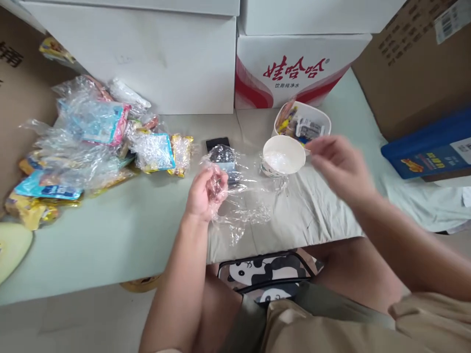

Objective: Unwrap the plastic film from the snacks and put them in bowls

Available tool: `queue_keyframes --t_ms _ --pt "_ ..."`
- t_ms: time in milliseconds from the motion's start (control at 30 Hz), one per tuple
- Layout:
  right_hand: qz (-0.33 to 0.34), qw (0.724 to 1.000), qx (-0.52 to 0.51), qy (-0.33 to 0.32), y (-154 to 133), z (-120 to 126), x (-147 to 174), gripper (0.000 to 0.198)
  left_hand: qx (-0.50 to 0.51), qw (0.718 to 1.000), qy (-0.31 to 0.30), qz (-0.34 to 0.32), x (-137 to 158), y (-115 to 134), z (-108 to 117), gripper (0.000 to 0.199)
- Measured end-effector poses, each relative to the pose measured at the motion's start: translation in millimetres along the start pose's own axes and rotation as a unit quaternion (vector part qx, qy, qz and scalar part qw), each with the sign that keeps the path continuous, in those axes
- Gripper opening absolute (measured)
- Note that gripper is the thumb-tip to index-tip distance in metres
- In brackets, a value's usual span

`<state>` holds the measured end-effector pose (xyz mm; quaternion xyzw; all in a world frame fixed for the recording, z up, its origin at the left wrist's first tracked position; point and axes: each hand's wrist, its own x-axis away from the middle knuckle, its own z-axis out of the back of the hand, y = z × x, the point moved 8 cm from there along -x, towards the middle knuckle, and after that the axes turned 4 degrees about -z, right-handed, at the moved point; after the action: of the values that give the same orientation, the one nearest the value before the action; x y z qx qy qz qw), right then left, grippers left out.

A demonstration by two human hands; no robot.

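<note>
Crumpled clear plastic film (245,196) spreads from my left hand (209,191), whose fingers are closed around one end of it. Partly seen through the film is a dark phone (217,143) on the cloth. A white paper bowl (285,152) stands to the right, with something clear and shiny inside. Just beside its right rim, my right hand (340,166) is blurred, thumb and fingertips pinched together. Anything between those fingertips is too small to make out. Behind the bowl sits a white square tub (320,115) holding small coloured packets.
At the left lies a heap of plastic-wrapped snack packs (91,142). White cartons (147,59) and a red-and-white water carton (294,73) line the back. On the right are a brown box (412,68) and a blue box (423,147). The pale green table edge runs before my knees.
</note>
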<state>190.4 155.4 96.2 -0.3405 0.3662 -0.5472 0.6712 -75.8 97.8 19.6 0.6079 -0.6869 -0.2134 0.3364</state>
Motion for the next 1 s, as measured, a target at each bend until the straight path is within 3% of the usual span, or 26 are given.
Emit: queue_keyframes --t_ms 33,100,200,300,367,500,567,667,767,933,1000 --pt "0.019 0.999 0.004 -0.049 -3 -18 20 0.033 0.002 1.000 -0.023 0.012 1 -3 -4 0.029" --pt "0.052 0.997 0.014 -0.048 -10 -39 51 0.045 0.016 0.996 -0.084 0.033 6 -9 -14 0.030" --pt "0.125 0.987 0.026 0.098 -28 -34 75 0.051 0.047 0.985 -0.162 0.046 16 -13 -26 0.032" --pt "0.149 0.968 0.047 0.196 -32 -18 85 0.038 0.050 0.983 -0.170 0.043 23 -14 -24 0.033" --pt "0.118 0.976 0.033 0.179 -22 -16 89 0.036 0.033 0.988 -0.145 0.036 25 -13 -16 0.034" --pt "0.046 0.998 -0.034 0.001 -1 -50 106 0.068 -0.003 0.995 -0.099 0.018 24 -13 -9 0.037" --pt "0.008 0.996 -0.074 -0.046 5 -65 117 0.071 -0.042 0.995 -0.090 0.025 23 -17 -10 0.037" --pt "-0.057 0.990 -0.130 -0.001 16 -59 124 0.047 -0.149 0.988 -0.032 0.014 18 -20 -1 0.036" --pt "-0.087 0.980 -0.167 0.056 25 -38 122 0.040 -0.249 0.967 0.040 -0.034 18 -15 15 0.041" --pt "-0.101 0.975 -0.191 0.059 39 -19 107 0.047 -0.329 0.943 -0.046 -0.009 31 -36 4 0.091" --pt "-0.107 0.977 -0.183 0.032 46 -17 103 0.048 -0.366 0.930 -0.027 0.003 35 -40 4 0.078"
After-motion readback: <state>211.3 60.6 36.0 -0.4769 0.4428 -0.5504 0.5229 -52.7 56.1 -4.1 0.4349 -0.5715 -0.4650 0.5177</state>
